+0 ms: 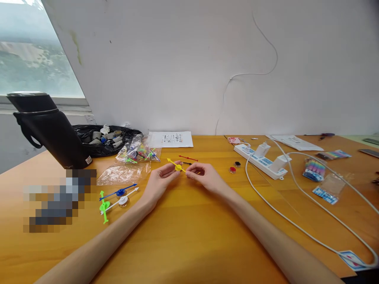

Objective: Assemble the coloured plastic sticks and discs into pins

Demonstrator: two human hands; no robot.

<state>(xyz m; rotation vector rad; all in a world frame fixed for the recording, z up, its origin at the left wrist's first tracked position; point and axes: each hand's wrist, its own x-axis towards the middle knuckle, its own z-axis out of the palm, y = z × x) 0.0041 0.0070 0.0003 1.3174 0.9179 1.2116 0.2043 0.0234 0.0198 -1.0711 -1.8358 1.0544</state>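
Note:
A yellow arrow spinner (178, 167) is held up over the table between my hands. My left hand (160, 179) pinches it near its round middle. The fingers of my right hand (204, 174) are closed at its tail end. Just behind them lie a red arrow (188, 157) and a black arrow (186, 163), the black one partly hidden by my hands. Beside my left forearm sit a blue arrow spinner (121, 192), a white one (123, 200) and a green one (104, 206), each with a round hub. To the right rest a red disc (232, 170) and a black disc (237, 163).
Back left: a black bottle (50, 134), a black bag of scraps (109, 139) and a clear bag of coloured parts (137, 150). Across the right run white cables from a power strip (260, 161), near plastic packets (314, 169). A wall stands behind the wooden table (183, 236).

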